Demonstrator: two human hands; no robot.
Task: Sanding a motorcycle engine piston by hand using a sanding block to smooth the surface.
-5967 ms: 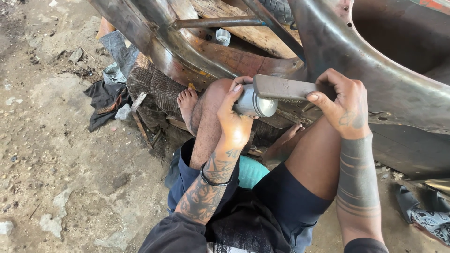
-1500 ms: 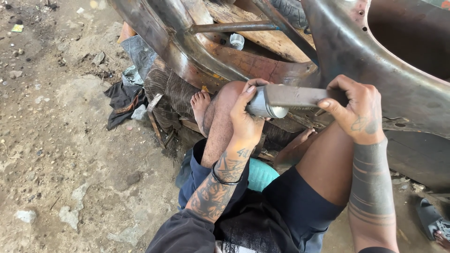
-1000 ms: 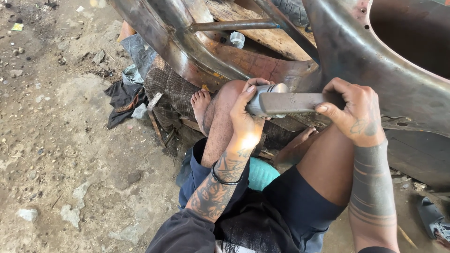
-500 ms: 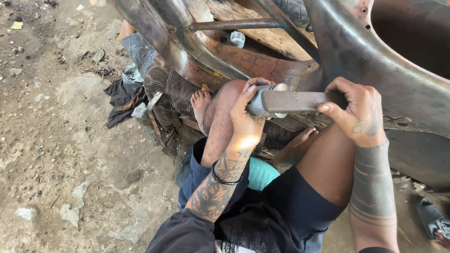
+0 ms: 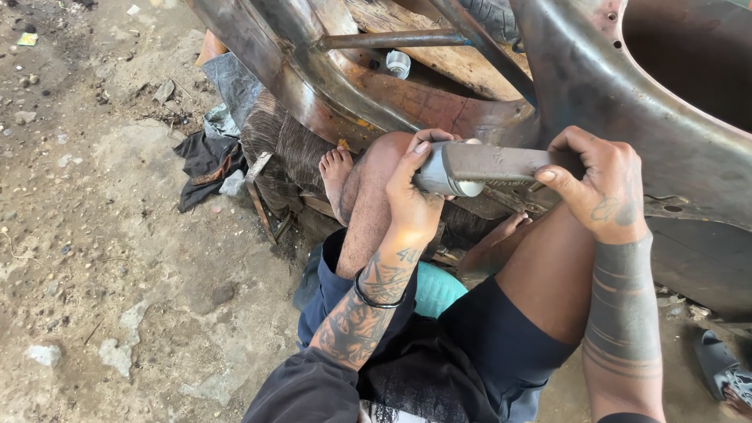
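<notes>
My left hand [image 5: 413, 194] wraps around the grey round head of a hand-held power tool [image 5: 478, 166], just above my bent left knee. The tool's dark body runs to the right, where my right hand [image 5: 597, 185] grips its rear end. Its working end is hidden behind my left fingers. The tool is held close to a large rusty curved metal frame [image 5: 595, 86] that fills the upper right. I sit low on a teal stool [image 5: 435, 288], bare feet forward.
A rusty bar [image 5: 392, 39] and wooden boards [image 5: 423, 55] lie inside the frame. Dark rags [image 5: 205, 160] and ribbed cloth [image 5: 276, 145] are piled left of my foot. Dirt ground with stones spreads to the left. A sandal [image 5: 721, 372] lies at the lower right.
The tool has tilted slightly, its round grey head turning more into view under my left fingers. Both hands keep their hold in about the same place.
</notes>
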